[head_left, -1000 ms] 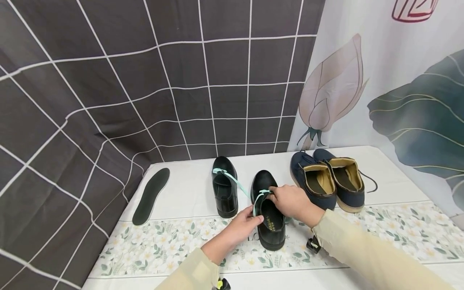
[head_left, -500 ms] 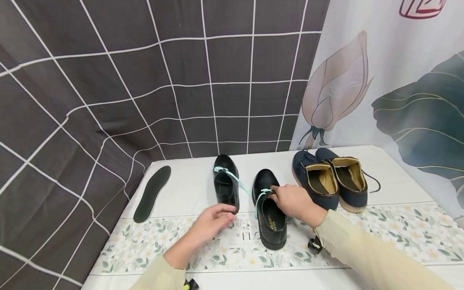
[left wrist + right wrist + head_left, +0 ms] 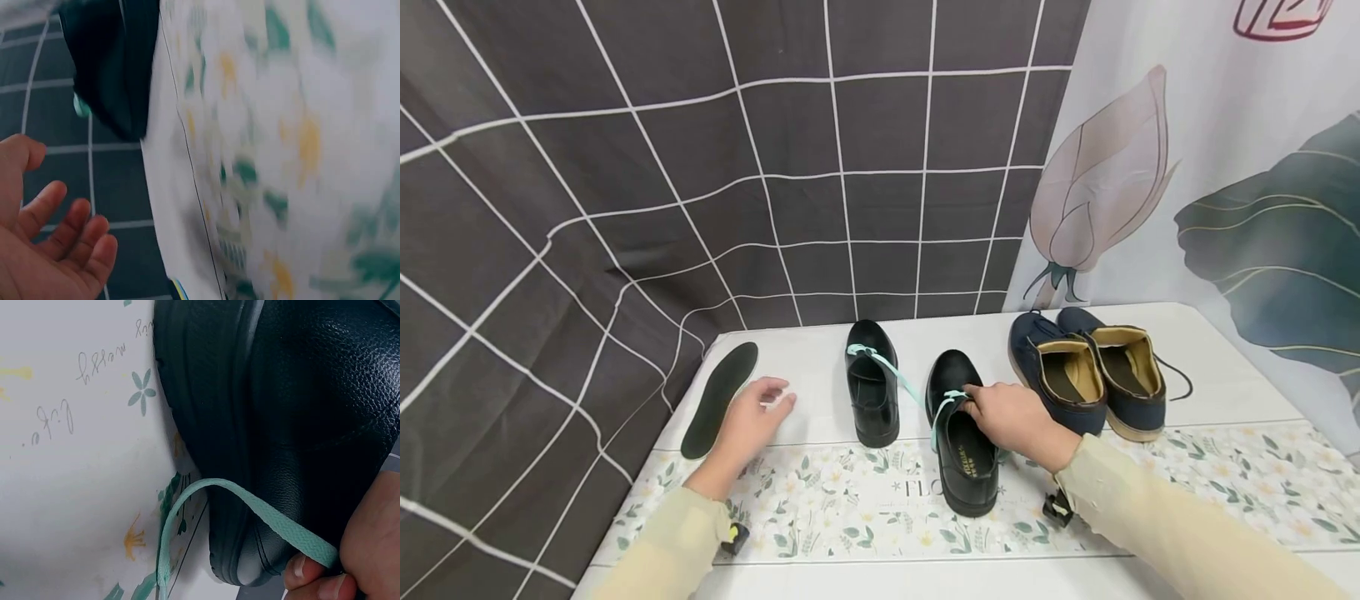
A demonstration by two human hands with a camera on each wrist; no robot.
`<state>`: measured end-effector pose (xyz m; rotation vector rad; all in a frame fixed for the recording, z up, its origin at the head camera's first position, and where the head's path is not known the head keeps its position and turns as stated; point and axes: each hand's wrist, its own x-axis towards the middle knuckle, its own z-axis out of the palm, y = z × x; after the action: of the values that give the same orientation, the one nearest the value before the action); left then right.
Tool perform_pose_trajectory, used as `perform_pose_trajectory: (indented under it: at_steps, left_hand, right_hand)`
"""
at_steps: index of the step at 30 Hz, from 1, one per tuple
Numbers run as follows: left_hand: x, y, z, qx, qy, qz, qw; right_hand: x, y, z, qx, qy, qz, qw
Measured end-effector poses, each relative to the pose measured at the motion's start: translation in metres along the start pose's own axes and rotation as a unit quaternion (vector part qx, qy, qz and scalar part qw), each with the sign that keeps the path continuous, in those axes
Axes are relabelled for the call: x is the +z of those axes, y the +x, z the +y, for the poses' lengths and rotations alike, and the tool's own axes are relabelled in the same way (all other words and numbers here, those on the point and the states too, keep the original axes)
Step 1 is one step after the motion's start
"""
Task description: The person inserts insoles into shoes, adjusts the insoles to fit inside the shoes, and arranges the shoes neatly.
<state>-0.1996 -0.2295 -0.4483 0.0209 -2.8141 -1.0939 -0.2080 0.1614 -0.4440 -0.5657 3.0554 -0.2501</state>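
Note:
My right hand (image 3: 1011,421) grips the near black leather shoe (image 3: 967,483) at the right edge of its opening, beside the mint-green lace (image 3: 940,412). In the right wrist view, its fingers (image 3: 315,587) curl at the shoe's upper, where the lace (image 3: 275,519) loops out over the dark side. My left hand (image 3: 752,425) hovers with loosely bent fingers just right of the black insole (image 3: 718,400), holding nothing. The left wrist view shows this hand (image 3: 56,244) with its fingers spread apart. A second black shoe (image 3: 876,417), also with mint lacing, stands between the two hands.
A pair of navy shoes (image 3: 1071,404) with tan lining stands at the right, one dark lace (image 3: 1176,379) trailing. Everything lies on a white table with a floral band (image 3: 820,517). A dark grid-patterned curtain (image 3: 775,208) hangs behind and along the left.
My left hand has let go of the near black shoe and moved left, past the second shoe, to beside the insole. The right hand keeps its hold on the near shoe.

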Motion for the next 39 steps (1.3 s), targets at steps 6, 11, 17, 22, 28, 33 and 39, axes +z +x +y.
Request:
perform_pose_trajectory:
  at_steps: [6,11,17,22,28,33,39]
  left_hand:
    - [-0.02,0.017,-0.017,-0.025,0.066,0.011,0.9975]
    - [-0.03,0.029,-0.03,-0.033,0.123,0.034,0.9913]
    - [-0.037,0.041,-0.048,-0.075,0.162,0.021,0.9837]
    - [-0.042,0.05,-0.066,-0.114,0.18,-0.038,0.9763]
    - [-0.046,0.05,-0.077,-0.12,0.226,-0.065,0.9646]
    - [-0.046,0.049,-0.078,-0.127,0.237,-0.084,0.9595]
    - [-0.045,0.05,-0.069,-0.11,0.24,-0.075,0.9616]
  right_hand:
    - [0.0,0.001,0.0,0.002,-0.001,-0.003,1.0]
    - [0.0,0.0,0.0,0.0,-0.003,-0.002,1.0]
    - [0.002,-0.001,0.001,-0.003,-0.005,0.0,1.0]
    - [0.003,0.0,0.002,-0.001,-0.007,0.005,1.0]
    - [0.004,0.001,0.0,-0.002,-0.012,0.005,1.0]
    - [0.005,0.001,0.0,-0.001,-0.01,0.001,1.0]
    - [0.005,0.001,0.001,0.002,-0.012,0.003,1.0]
